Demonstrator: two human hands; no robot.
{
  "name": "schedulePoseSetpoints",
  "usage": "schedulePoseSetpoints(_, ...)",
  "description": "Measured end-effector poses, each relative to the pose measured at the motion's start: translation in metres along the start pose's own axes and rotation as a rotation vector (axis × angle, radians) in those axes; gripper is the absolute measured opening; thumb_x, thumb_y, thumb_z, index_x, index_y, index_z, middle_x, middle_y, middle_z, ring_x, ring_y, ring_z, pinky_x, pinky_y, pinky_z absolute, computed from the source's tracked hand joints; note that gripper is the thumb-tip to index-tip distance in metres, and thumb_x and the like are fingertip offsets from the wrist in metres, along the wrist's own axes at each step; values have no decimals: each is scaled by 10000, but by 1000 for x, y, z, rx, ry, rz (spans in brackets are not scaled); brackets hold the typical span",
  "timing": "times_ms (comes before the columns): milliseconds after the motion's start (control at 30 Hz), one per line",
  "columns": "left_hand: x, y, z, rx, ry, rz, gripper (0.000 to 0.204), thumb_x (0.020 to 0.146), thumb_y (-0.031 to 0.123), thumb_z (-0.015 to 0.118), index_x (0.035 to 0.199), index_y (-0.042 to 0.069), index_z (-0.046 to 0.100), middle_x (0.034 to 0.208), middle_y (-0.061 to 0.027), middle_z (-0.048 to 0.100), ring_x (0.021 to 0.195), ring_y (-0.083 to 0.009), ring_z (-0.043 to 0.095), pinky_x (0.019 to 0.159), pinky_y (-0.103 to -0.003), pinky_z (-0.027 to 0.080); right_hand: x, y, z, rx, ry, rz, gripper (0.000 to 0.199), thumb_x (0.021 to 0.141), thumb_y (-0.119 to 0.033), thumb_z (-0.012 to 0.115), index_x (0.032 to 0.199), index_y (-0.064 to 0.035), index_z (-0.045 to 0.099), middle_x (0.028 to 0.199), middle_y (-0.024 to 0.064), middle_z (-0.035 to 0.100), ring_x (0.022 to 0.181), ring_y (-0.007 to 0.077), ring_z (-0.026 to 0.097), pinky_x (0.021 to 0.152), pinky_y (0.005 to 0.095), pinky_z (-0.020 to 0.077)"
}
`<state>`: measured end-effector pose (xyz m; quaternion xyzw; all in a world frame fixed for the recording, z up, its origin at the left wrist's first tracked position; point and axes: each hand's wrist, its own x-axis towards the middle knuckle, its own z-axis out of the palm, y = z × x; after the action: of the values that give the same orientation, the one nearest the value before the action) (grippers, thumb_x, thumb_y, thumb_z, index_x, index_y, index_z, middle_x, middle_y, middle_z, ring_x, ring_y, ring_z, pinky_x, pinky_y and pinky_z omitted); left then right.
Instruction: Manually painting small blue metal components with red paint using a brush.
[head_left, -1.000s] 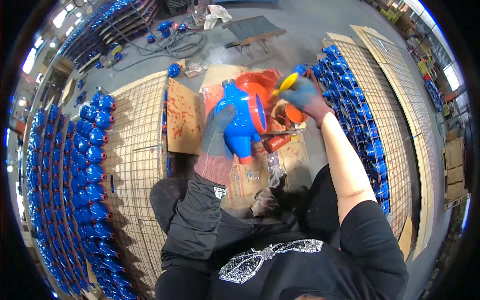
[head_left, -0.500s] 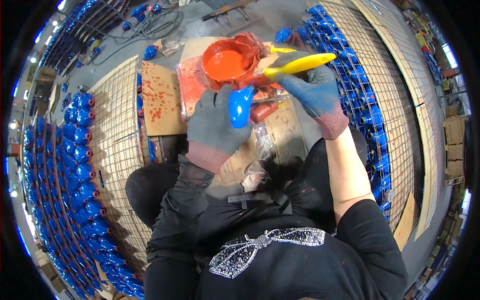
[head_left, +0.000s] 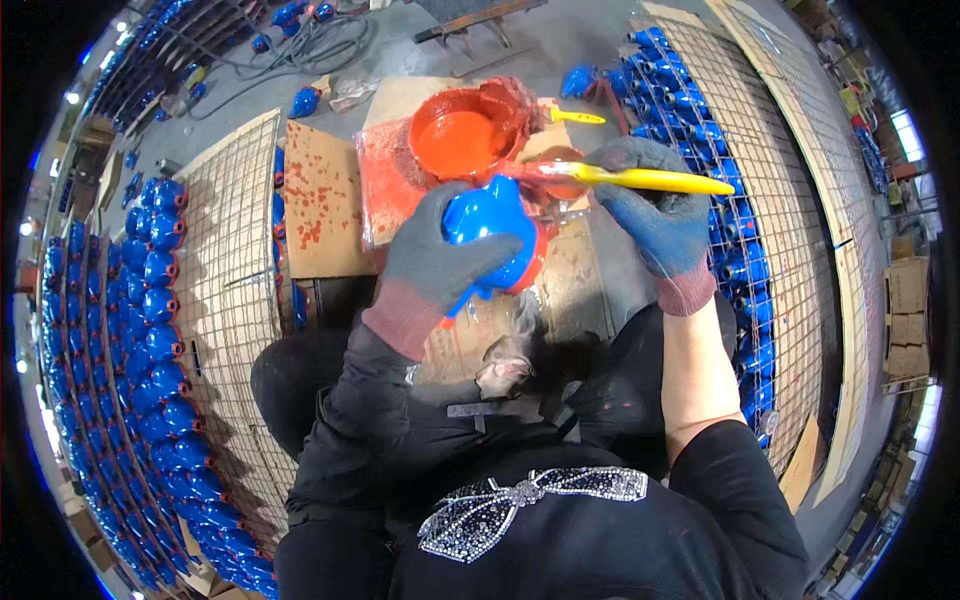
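Observation:
In front of me, my left hand [head_left: 435, 255], in a dark glove with a maroon cuff, grips a shiny blue casting [head_left: 490, 215] with a red rim along its right side. My right hand [head_left: 660, 205], gloved in grey and blue, is closed around the yellow handle of a paintbrush [head_left: 670, 181]. The red-coated bristles are at the upper end of the casting; whether they touch it I cannot tell. Just beyond, a paint-crusted bowl [head_left: 440, 100] holds orange-red paint. A second brush with a yellow handle [head_left: 578, 117] lies to the right of the bowl.
Red-spotted cardboard [head_left: 320, 205] is left of the bowl. Rows of blue castings [head_left: 165, 300] line the left side; more sit under a wire mesh rack [head_left: 790, 220] at right. A crumpled rag [head_left: 503, 365] lies near my lap. Hose [head_left: 320, 50] coils on the floor far left.
My left hand has turned the casting, so its broad body and red rim now show. My right hand and the brush have shifted right and slightly down.

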<state>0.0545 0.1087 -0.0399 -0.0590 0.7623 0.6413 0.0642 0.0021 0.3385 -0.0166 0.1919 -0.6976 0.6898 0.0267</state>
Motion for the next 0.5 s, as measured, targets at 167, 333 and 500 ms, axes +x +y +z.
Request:
schedulePoseSetpoints(167,-8,11,-3,-661,-199,-102,586,822,336,682,1268,-3,510,1148,-154,613,970,-251,654,775,-360,562,5,19,0,376,97,-9,285,715,-25,679,985,-35,588,1025,153,618,878,254,611,804,349,509)
schedulePoseSetpoints(333,-22,7,7,-1066,-141,-153,621,903,497,510,1282,4,514,1222,-174,605,1089,-278,625,960,-396,516,-2,33,9,790,117,268,323,802,-65,591,1114,9,560,1118,149,615,1067,260,607,958,356,505)
schedulePoseSetpoints(500,-28,-5,8,-1533,-236,-388,634,922,562,487,1319,68,475,1233,-176,583,1091,-315,602,897,-438,538,-1,53,30,1172,76,236,102,796,9,580,870,-37,528,1052,123,582,1138,279,563,1023,377,478)
